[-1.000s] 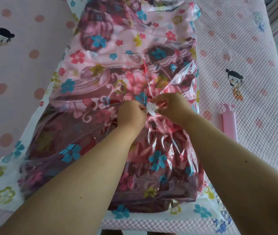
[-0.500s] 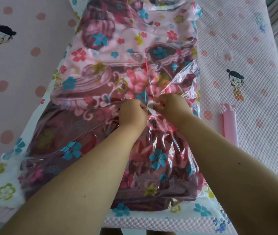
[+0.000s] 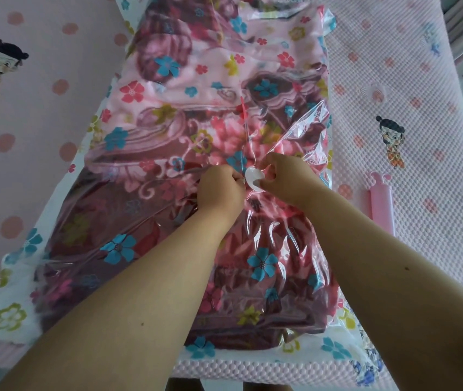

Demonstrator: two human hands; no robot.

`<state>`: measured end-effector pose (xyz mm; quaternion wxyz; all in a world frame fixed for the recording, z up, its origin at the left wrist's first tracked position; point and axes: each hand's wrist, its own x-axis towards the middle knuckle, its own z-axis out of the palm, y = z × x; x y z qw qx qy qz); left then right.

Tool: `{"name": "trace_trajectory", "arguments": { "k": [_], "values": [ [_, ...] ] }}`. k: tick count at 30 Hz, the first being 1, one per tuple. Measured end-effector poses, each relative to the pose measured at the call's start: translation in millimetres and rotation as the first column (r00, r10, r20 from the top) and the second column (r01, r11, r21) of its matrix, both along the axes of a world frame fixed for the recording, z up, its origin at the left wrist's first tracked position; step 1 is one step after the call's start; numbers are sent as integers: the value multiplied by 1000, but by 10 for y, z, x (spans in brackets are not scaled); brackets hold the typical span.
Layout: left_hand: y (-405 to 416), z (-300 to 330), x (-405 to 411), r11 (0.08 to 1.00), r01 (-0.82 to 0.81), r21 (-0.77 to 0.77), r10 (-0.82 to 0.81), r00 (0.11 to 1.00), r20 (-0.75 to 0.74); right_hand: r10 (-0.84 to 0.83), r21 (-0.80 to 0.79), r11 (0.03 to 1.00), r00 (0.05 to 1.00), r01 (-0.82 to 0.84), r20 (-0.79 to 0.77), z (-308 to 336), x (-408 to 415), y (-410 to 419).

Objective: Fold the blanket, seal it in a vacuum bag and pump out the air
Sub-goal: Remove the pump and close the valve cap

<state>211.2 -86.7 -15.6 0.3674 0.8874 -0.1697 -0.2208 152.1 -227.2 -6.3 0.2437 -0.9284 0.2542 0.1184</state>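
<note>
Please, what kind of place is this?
Probably a bedroom at home. The vacuum bag with a blanket lies on a soft pink quilted cover with cartoon figures, likely a bed, and a pink pump lies beside it.

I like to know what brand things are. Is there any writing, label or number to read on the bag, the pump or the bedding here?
None can be read.
Vacuum bag: only printed flowers; no writing shows.
Pink pump: plain, no label visible.
Bed cover: only cartoon figures and dots, no words.
White valve between the hands: any marking is too small to tell.
</note>
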Motion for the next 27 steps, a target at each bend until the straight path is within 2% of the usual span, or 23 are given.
{"name": "trace_trajectory", "arguments": {
  "k": [4,5,7,8,11,14,18,27],
  "values": [
    [-2,-22,4,1000,-6,4,6,1000,-5,72,-193,977,990,-95,-122,-58,12,15],
    [-2,-30,7,1000,-7,4,7,1000,-5,42,-166,985,996,-55,-81,-70,-6,6],
    [-1,-43,8,1000,-9,2,10,1000,-5,-40,-10,999,998,41,45,-93,-45,-14],
    [0,-47,9,1000,-12,2,12,1000,-7,-28,21,999,997,27,70,-91,-49,-11],
    [-5,-69,10,1000,-18,1,18,1000,-14,28,-49,998,1000,-29,-10,-94,-8,2],
    [-2,-78,8,1000,-20,-3,20,999,-24,104,-229,964,984,-135,-145,-106,28,24],
    [2,-92,4,1000,-25,0,25,999,-24,44,-90,995,999,-44,0,-100,-30,-10],
    [-3,-116,8,1000,-24,9,24,1000,-10,116,-115,985,985,-131,-129,-129,65,19]
  ]
}}
